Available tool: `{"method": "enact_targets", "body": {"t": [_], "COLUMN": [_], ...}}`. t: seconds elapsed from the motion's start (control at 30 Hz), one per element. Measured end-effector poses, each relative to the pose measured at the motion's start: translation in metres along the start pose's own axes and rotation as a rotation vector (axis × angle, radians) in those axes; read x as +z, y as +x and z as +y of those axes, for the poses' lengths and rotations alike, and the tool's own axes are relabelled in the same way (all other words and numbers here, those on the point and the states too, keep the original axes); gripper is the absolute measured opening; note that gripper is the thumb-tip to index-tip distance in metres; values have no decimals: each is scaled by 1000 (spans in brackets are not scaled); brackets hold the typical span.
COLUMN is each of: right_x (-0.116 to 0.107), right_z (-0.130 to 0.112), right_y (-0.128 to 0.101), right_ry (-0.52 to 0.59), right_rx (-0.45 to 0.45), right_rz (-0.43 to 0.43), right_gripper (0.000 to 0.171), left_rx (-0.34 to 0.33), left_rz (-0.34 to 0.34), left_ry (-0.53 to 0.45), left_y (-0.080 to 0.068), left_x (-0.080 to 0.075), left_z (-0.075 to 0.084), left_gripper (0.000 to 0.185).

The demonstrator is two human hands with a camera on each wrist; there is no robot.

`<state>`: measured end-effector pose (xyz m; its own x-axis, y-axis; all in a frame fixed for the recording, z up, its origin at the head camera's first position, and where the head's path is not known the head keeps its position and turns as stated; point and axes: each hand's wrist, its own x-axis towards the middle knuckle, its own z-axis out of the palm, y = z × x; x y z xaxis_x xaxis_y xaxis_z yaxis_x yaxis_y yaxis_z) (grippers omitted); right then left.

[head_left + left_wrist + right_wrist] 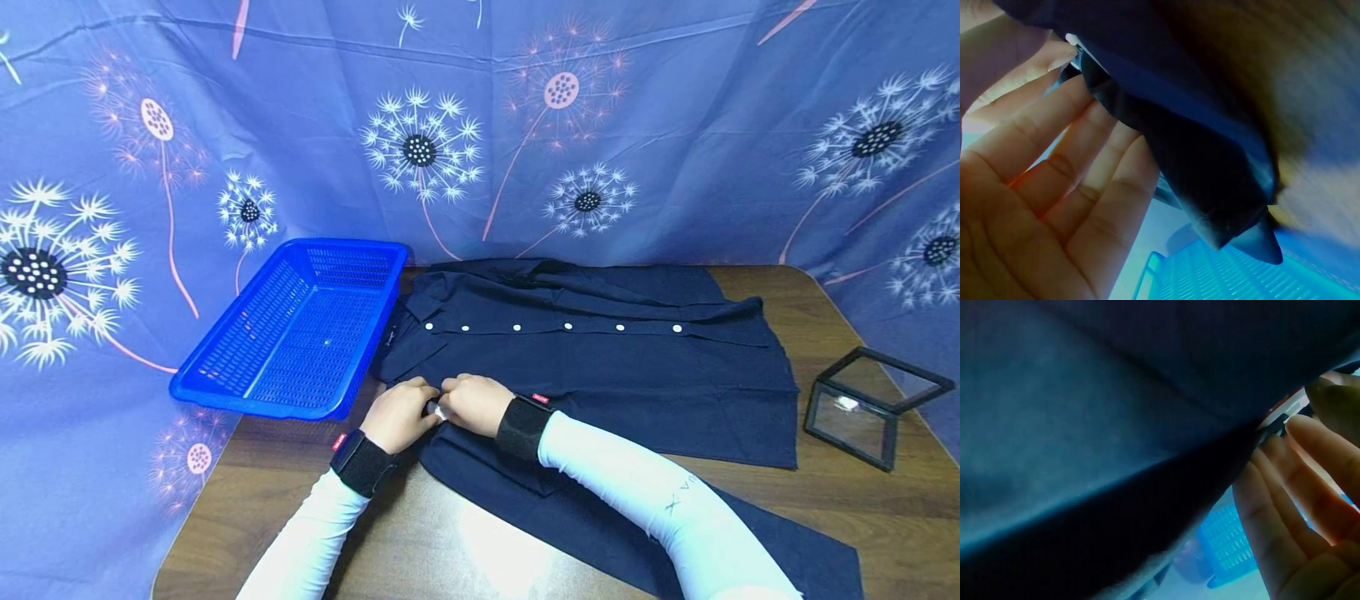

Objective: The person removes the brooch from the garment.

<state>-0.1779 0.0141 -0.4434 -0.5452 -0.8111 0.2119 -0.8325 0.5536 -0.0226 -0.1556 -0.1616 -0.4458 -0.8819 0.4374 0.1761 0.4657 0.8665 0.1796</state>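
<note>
Dark navy cloth of a shirt (1104, 425) filled most of the right wrist view, hanging close to the lens, with a soft fold running from the upper left down toward the middle right. At the right edge the right hand (1300, 506) showed from the palm side, its fingers (1272, 512) lying long and close together, their tips meeting the edge of the cloth where a small pale and red scrap (1288, 406) peeked out. Below the cloth, a bright blue perforated plastic basket (1225, 550) lay out of focus.
</note>
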Motion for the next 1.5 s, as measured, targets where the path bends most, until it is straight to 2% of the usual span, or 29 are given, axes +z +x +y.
{"method": "enact_targets", "body": {"t": [0.6, 0.93, 1.5], "right_x": [5, 5, 6], "right_z": [-5, -5, -5], "right_y": [1, 2, 6], "right_ry": [-163, -139, -129], "right_rx": [-36, -17, 1], "right_rz": [63, 19, 18], "right_gripper": [6, 6, 9], "left_rx": [-13, -22, -16], "left_rz": [-2, -1, 11], "left_ry": [-4, 4, 30], "left_y": [0, 0, 0], "left_x": [-1, 0, -1], "left_z": [1, 2, 3], "left_gripper": [22, 18, 18]}}
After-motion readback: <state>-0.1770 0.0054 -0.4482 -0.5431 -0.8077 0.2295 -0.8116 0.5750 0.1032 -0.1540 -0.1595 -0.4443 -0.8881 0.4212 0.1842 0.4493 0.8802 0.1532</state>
